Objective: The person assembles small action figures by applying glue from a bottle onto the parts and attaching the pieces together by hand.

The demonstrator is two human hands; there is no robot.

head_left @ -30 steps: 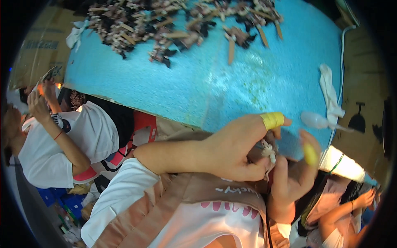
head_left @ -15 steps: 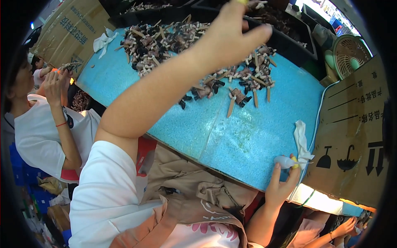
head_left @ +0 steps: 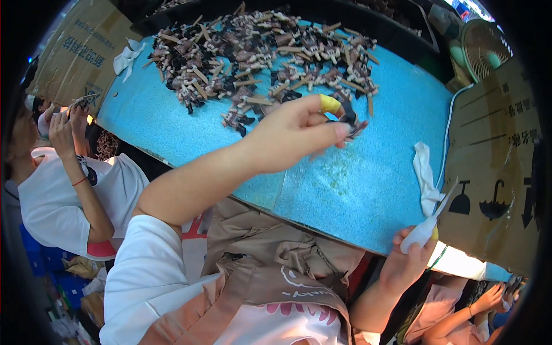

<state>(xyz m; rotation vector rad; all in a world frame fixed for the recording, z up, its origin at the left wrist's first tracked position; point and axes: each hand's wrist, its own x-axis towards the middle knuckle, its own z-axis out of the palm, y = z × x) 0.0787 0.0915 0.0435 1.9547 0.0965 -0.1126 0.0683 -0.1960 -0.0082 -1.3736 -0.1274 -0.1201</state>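
Over the middle of the blue tabletop [head_left: 379, 167], my left hand [head_left: 299, 132], with yellow tape round a finger, pinches a small dark figurine piece [head_left: 348, 117]; its exact shape is partly hidden by my fingers. My right hand [head_left: 399, 267], at the table's near right edge, is wrapped round a white squeeze bottle [head_left: 420, 234]. The bottle's long thin nozzle tilts up to the right. Beyond my left hand spreads a pile of small brown-and-black figurines [head_left: 253, 54] with flat wooden sticks among them.
Crumpled white tissues lie at the right [head_left: 424, 172] and far left [head_left: 127, 57]. Cardboard boxes flank the left [head_left: 75, 49] and right [head_left: 483, 155]. A black tray [head_left: 422, 57] and green fan [head_left: 486, 49] stand behind. Another person [head_left: 57, 195] sits at left; another's hand [head_left: 490, 298] shows lower right.
My left hand has come back from the black tray to the middle of the table, now holding a dark piece. My right hand has turned the bottle so its nozzle points upward.
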